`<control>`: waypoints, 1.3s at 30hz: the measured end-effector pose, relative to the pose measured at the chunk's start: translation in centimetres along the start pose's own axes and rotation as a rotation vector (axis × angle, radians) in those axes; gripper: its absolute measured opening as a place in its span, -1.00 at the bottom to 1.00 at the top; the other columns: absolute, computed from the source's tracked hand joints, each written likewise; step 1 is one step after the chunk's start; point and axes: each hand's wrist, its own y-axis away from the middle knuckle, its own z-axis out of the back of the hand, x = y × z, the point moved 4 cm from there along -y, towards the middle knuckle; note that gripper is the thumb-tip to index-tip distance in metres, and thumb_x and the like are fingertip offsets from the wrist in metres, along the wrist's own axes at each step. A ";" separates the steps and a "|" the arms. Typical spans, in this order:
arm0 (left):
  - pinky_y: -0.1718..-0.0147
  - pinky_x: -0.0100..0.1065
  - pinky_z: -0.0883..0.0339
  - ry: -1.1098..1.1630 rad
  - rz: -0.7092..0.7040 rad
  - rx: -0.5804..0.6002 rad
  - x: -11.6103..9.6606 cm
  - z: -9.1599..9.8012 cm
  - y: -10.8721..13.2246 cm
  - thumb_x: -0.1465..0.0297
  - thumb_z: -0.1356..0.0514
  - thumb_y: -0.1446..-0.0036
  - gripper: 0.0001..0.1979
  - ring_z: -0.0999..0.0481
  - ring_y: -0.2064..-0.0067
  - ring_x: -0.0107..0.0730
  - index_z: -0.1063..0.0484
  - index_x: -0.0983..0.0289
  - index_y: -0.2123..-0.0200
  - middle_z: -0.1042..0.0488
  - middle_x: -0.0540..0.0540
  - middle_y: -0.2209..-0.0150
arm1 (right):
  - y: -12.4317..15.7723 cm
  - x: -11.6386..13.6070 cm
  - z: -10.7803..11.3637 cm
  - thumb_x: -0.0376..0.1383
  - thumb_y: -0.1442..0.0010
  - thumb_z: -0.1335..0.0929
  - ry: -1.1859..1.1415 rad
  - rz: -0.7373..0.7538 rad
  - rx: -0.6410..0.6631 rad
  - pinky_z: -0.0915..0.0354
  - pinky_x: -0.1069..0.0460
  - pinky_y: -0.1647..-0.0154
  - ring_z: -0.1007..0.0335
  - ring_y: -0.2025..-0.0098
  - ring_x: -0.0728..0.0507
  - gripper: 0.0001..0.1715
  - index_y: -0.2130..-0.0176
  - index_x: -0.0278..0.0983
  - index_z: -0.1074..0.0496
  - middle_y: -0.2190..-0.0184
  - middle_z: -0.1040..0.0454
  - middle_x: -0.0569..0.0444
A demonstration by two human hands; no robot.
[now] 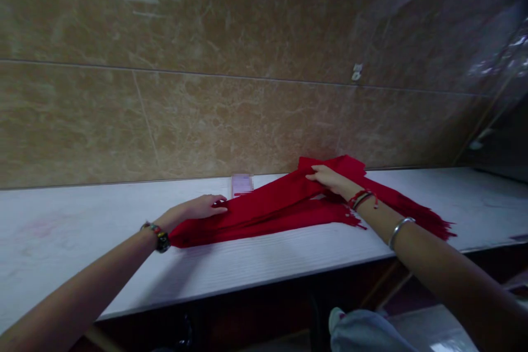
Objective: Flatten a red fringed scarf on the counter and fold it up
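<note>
"Scarf [270,195], red with fringed ends: where does it lie?"

"On the white counter [99,264], just in front of the small card [242,183], reaching out to both sides of it. The folded end is left of the card, the fringes right of it."

"And the left hand [202,207]?"

"Just left of the card, at the scarf's edge. Thumb and forefinger stand apart, a gap showing between them."

"The right hand [330,179]?"

"Well to the right of the card, touching the scarf's upper layer. I can't tell whether the fingers pinch the fabric or only lie on it."

"What else is about?"

"A tiled wall [247,121] behind the card, and a silver bangle [397,232] on the right forearm, nearer the person than the card."
</note>
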 end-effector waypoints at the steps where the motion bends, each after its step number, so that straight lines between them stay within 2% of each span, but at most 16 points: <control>1: 0.15 -0.30 -0.24 0.011 -0.006 0.020 -0.2 0.1 -0.5 0.09 -0.11 0.04 -0.51 -0.44 0.15 -0.21 -0.37 0.23 0.08 -0.47 0.16 0.12 | -0.1 0.0 1.5 -0.48 -0.08 -0.22 -0.026 0.008 -0.058 -0.34 0.07 0.35 -0.42 0.32 -0.10 -0.72 0.18 -0.40 -0.38 0.33 -0.50 -0.09; 4: 0.12 -0.34 -0.23 0.100 -0.021 0.083 -1.4 0.3 -2.2 0.07 -0.12 0.06 -0.42 -0.41 0.10 -0.25 -0.30 0.26 0.00 -0.43 0.16 0.07 | -0.2 -0.1 6.8 -0.49 -0.05 -0.24 -0.065 0.037 -0.240 -0.32 0.05 0.31 -0.40 0.33 -0.09 -0.73 0.21 -0.38 -0.40 0.32 -0.50 -0.05; 9: 0.10 -0.38 -0.17 0.056 -0.058 0.225 -4.2 -0.2 -5.1 0.00 -0.12 0.08 -0.39 -0.34 0.04 -0.25 -0.34 0.30 0.05 -0.37 0.17 0.00 | 0.6 -0.6 14.7 -0.45 -0.02 -0.27 0.198 0.125 -0.468 -0.31 0.02 0.30 -0.40 0.33 -0.11 -0.74 0.24 -0.37 -0.43 0.34 -0.49 -0.02; 12: 0.24 -0.40 -0.21 0.058 -0.072 0.317 -4.6 -0.8 -6.2 -0.03 -0.07 0.06 -0.43 -0.39 0.15 -0.24 -0.42 0.30 0.15 -0.44 0.13 0.12 | 1.1 -1.5 17.7 -0.41 -0.03 -0.29 0.459 0.067 -0.535 -0.29 -0.02 0.23 -0.40 0.27 -0.17 -0.71 0.20 -0.37 -0.44 0.29 -0.49 -0.07; 15: 0.34 -0.42 -0.19 0.121 -0.091 0.344 -4.2 -0.8 -6.5 -0.04 -0.06 0.07 -0.46 -0.40 0.24 -0.26 -0.45 0.29 0.27 -0.48 0.09 0.24 | 1.5 -3.1 18.2 -0.36 -0.04 -0.30 0.689 -0.034 -0.503 -0.27 -0.05 0.17 -0.39 0.19 -0.24 -0.69 0.17 -0.39 -0.45 0.24 -0.49 -0.12; 18: 0.33 -0.43 -0.19 0.150 -0.056 0.370 -3.4 -0.6 -6.0 0.01 -0.12 0.10 -0.52 -0.38 0.24 -0.26 -0.45 0.30 0.31 -0.47 0.07 0.28 | 1.4 -4.8 15.8 -0.35 -0.06 -0.30 0.798 -0.034 -0.364 -0.26 -0.04 0.13 -0.39 0.15 -0.25 -0.67 0.15 -0.43 -0.44 0.21 -0.48 -0.17; 20: 0.31 -0.42 -0.19 0.167 -0.035 0.386 -3.3 -0.5 -5.5 0.07 -0.18 0.15 -0.57 -0.38 0.23 -0.27 -0.45 0.29 0.31 -0.47 0.06 0.27 | 1.2 -5.4 12.9 -0.39 -0.05 -0.30 0.812 0.013 -0.288 -0.23 0.00 0.08 -0.37 0.11 -0.21 -0.65 0.12 -0.41 -0.42 0.16 -0.46 -0.14; 22: 0.30 -0.42 -0.20 0.206 -0.057 0.379 -4.1 -0.3 -5.2 0.11 -0.20 0.16 -0.60 -0.38 0.23 -0.28 -0.44 0.29 0.31 -0.46 0.04 0.28 | 0.9 -5.1 9.5 -0.44 -0.02 -0.31 0.800 0.099 -0.225 -0.18 0.04 0.03 -0.32 0.05 -0.16 -0.57 0.06 -0.37 -0.37 0.10 -0.43 -0.10; 25: 0.34 -0.43 -0.20 0.246 -0.145 0.310 -6.8 0.5 -4.9 0.13 -0.18 0.12 -0.64 -0.37 0.28 -0.32 -0.42 0.31 0.35 -0.44 0.02 0.35 | 0.6 -2.4 3.9 -0.53 -0.02 -0.26 0.763 0.351 -0.067 -0.15 0.03 0.00 -0.25 -0.01 -0.14 -0.40 -0.09 -0.33 -0.23 0.01 -0.34 -0.12; 29: 0.38 -0.45 -0.17 0.154 -0.279 0.229 -11.1 1.5 -5.1 0.15 -0.13 0.04 -0.65 -0.35 0.32 -0.38 -0.42 0.33 0.32 -0.42 0.02 0.36 | 0.6 3.3 -2.1 -0.50 -0.07 -0.25 0.588 0.648 0.229 -0.15 0.01 0.01 -0.20 -0.02 -0.11 -0.37 -0.13 -0.23 -0.17 -0.07 -0.18 -0.09; 33: 0.39 -0.47 -0.14 0.018 -0.349 0.211 -13.0 1.3 -5.0 0.20 -0.11 0.01 -0.69 -0.33 0.37 -0.43 -0.43 0.32 0.31 -0.41 -0.02 0.40 | 0.1 6.7 -4.7 -0.38 -0.01 -0.36 0.419 0.690 0.479 -0.07 0.02 -0.04 -0.13 -0.05 -0.11 -0.46 -0.03 -0.22 -0.31 -0.07 -0.20 0.02; 39: 0.39 -0.46 -0.13 -0.087 -0.353 0.047 -12.5 0.8 -4.2 0.25 -0.13 0.02 -0.75 -0.34 0.38 -0.43 -0.45 0.31 0.37 -0.41 -0.01 0.45 | 0.1 7.3 -6.3 -0.22 0.10 -0.44 0.386 0.648 0.600 -0.10 0.05 0.01 -0.23 0.06 -0.11 -0.65 0.24 -0.25 -0.49 0.10 -0.37 0.06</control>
